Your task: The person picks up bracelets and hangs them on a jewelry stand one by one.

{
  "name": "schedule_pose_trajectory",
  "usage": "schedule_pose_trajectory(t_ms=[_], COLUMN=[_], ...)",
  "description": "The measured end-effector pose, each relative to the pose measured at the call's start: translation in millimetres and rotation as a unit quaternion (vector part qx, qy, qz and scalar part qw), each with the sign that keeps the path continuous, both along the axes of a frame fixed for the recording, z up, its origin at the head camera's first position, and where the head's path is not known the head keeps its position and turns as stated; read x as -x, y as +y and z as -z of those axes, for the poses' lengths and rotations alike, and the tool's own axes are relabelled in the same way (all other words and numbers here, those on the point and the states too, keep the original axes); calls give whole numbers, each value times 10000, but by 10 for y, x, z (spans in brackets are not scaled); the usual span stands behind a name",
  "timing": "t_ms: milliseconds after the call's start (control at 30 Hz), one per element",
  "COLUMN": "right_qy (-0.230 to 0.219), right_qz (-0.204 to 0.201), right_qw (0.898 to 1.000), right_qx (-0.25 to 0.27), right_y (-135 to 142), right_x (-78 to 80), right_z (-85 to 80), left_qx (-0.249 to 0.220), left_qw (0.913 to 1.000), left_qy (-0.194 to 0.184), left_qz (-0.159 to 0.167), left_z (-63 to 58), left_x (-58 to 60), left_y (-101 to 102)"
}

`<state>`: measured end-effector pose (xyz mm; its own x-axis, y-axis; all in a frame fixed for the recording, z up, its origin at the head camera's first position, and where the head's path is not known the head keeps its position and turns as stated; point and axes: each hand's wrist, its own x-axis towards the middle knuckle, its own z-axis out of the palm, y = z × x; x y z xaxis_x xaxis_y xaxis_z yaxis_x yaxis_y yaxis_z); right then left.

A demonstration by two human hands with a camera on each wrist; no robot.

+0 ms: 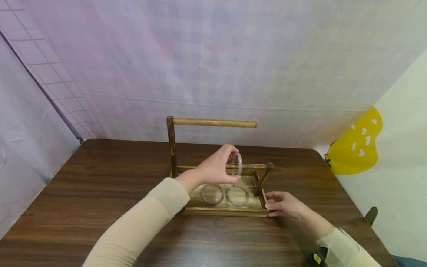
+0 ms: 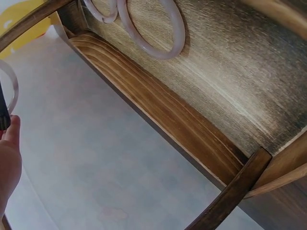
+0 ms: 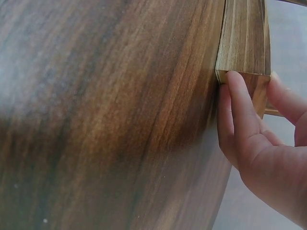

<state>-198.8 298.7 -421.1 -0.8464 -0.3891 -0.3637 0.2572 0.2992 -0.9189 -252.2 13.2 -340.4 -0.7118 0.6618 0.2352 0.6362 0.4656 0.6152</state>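
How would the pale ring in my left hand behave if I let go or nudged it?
The pale ring looks stiff, showing no obvious bend in the left hand's grip. Its smooth, shiny surface may make it slippery. Held upright on its round edge, it would probably roll or topple if released.

Soft light leaves a pale glare (rather hazy) across the dark tabletop [image 1: 213, 239].

Indoor nook, fabric curtain [image 1: 217, 70], table [image 1: 103, 181]
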Motion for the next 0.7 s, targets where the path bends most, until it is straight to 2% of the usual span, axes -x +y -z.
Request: schedule_pose_trajectory(t_ms=[233, 700], right_qy=[-22, -64], right_qz=[11, -37], right_qw=[10000, 10000], right_qx=[8, 43], right_y=[-4, -7], right_x=[0, -2], right_z=[-3, -23], left_qx=[201, 239], left_qw=[9998, 9995], left_qy=[15, 204], left_qz=[-15, 27], left_z=[-27, -18], left_x=[-1, 24], left_y=[22, 80])
